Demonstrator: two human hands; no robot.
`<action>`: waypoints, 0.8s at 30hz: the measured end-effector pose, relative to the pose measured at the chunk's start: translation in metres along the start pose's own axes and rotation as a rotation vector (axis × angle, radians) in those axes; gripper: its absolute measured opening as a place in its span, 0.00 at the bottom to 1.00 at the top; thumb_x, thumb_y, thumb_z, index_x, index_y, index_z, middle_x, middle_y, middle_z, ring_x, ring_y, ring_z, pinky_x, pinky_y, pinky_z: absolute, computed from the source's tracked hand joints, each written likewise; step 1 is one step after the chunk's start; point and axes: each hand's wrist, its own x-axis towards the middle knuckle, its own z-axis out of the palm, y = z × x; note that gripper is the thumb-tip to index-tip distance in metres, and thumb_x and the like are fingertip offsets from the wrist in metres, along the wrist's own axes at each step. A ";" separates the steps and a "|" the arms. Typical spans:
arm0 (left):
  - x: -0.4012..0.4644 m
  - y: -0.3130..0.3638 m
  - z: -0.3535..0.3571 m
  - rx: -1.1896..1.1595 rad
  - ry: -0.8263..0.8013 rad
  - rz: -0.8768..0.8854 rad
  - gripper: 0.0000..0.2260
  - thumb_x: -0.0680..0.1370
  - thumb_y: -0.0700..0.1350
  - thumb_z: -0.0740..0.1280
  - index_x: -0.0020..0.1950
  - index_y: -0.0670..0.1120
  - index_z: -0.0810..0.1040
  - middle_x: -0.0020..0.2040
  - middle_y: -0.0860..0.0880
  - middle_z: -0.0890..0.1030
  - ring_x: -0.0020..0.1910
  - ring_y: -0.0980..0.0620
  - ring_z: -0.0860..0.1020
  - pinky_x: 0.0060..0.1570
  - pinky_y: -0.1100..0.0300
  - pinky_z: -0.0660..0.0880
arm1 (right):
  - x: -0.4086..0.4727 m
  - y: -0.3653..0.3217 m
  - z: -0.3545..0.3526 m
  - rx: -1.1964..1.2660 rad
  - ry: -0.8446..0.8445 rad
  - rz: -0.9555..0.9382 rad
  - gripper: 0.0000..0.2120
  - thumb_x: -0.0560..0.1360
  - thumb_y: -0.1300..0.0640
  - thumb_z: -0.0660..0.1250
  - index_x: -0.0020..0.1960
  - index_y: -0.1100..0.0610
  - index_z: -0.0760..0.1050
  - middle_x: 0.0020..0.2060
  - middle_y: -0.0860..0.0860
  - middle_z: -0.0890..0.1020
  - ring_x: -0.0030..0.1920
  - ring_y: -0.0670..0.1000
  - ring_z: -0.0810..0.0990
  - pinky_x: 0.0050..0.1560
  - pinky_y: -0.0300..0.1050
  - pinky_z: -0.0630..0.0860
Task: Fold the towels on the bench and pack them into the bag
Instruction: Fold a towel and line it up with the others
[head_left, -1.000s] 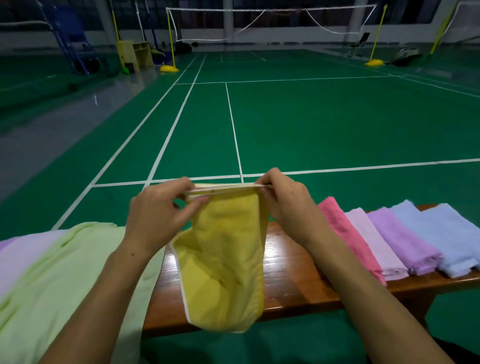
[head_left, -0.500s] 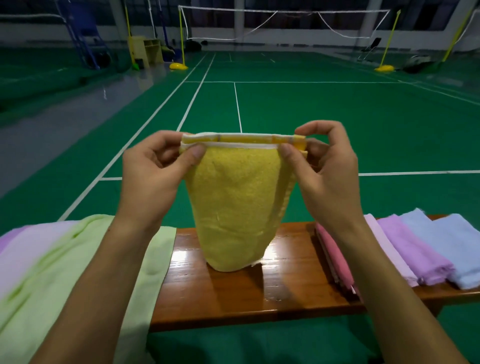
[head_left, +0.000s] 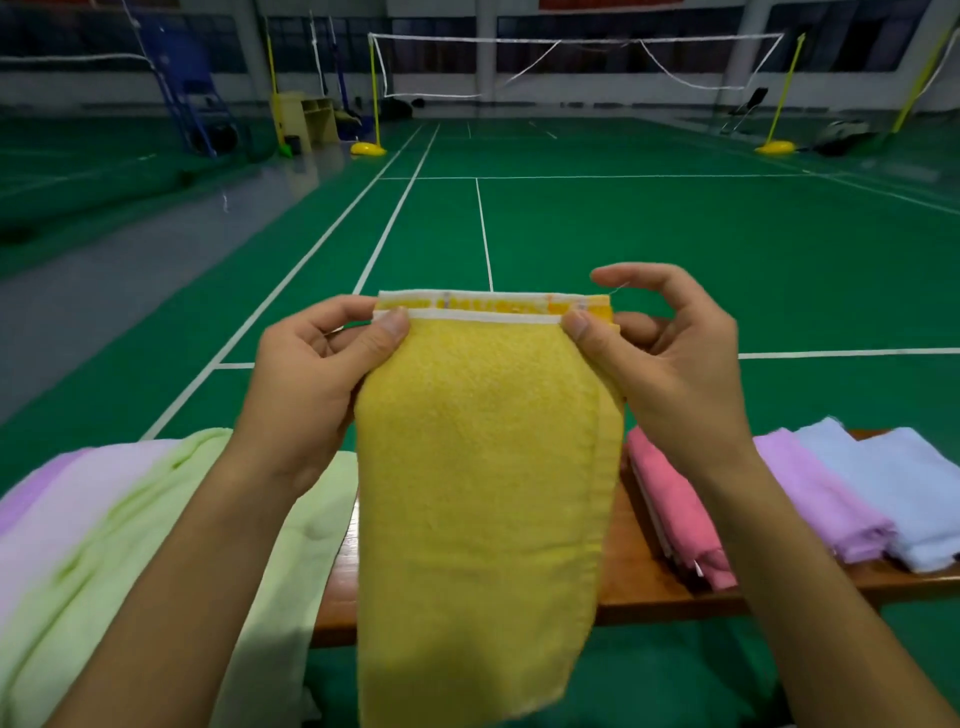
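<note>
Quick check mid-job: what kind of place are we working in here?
Most likely an indoor badminton hall: green court floor with white lines, a net on yellow posts, and a wooden bench courtside holding towels.

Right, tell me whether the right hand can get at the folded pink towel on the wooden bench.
Probably yes: the folded pink towel lies uncovered just below the right hand, but that hand pinches the yellow terry towel and must release first.

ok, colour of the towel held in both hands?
Yellow towel with a white hem; head view.
</note>
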 end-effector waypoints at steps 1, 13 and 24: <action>0.002 -0.006 -0.002 0.072 0.006 0.028 0.03 0.79 0.41 0.74 0.51 0.44 0.84 0.39 0.48 0.87 0.34 0.54 0.82 0.34 0.61 0.80 | 0.002 0.009 0.000 -0.031 -0.006 0.013 0.14 0.78 0.57 0.77 0.61 0.56 0.78 0.32 0.71 0.76 0.29 0.60 0.70 0.27 0.59 0.67; 0.043 -0.177 -0.011 0.431 0.159 -0.340 0.09 0.80 0.44 0.76 0.56 0.42 0.83 0.40 0.48 0.86 0.25 0.53 0.80 0.22 0.61 0.73 | 0.010 0.192 0.030 -0.860 -0.106 0.283 0.15 0.80 0.39 0.68 0.61 0.44 0.72 0.46 0.49 0.87 0.44 0.58 0.85 0.51 0.55 0.81; 0.049 -0.230 -0.027 0.362 0.087 -0.543 0.24 0.81 0.44 0.73 0.76 0.49 0.70 0.58 0.45 0.83 0.45 0.44 0.88 0.43 0.46 0.85 | 0.002 0.228 0.030 -0.637 -0.144 0.573 0.15 0.83 0.59 0.66 0.69 0.57 0.77 0.57 0.54 0.85 0.54 0.54 0.85 0.60 0.57 0.81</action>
